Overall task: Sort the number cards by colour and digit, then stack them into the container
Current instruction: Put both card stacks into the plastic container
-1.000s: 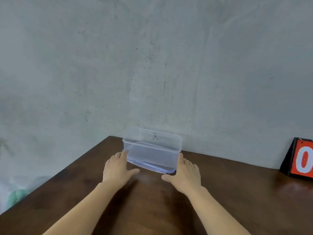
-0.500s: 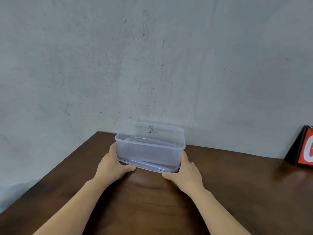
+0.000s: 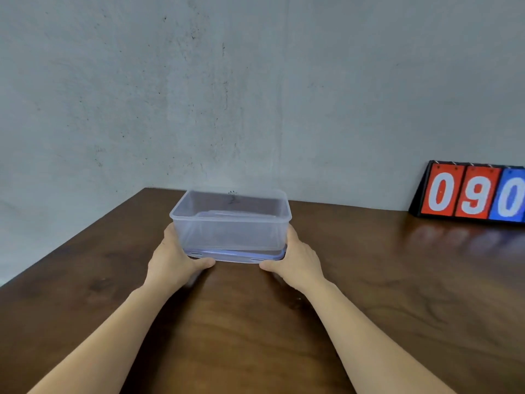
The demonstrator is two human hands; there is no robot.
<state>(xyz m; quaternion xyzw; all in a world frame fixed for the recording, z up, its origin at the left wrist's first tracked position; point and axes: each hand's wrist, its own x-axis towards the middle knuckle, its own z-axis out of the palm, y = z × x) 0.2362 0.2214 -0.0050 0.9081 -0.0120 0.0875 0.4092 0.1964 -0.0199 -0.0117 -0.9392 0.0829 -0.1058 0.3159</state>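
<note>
Translucent plastic, the container (image 3: pixel 231 227) sits well left of the number cards (image 3: pixel 473 191); it looks light, stiff and slick. Left hand (image 3: pixel 173 258) and right hand (image 3: pixel 298 261) clasp its short ends, thumbs curled along its front base.

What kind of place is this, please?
Probably an indoor room set up for a tabletop task: a dark wooden table against a bare grey wall, a flip scoreboard standing on it, and a clear plastic container held by the left hand and right hand.
</note>
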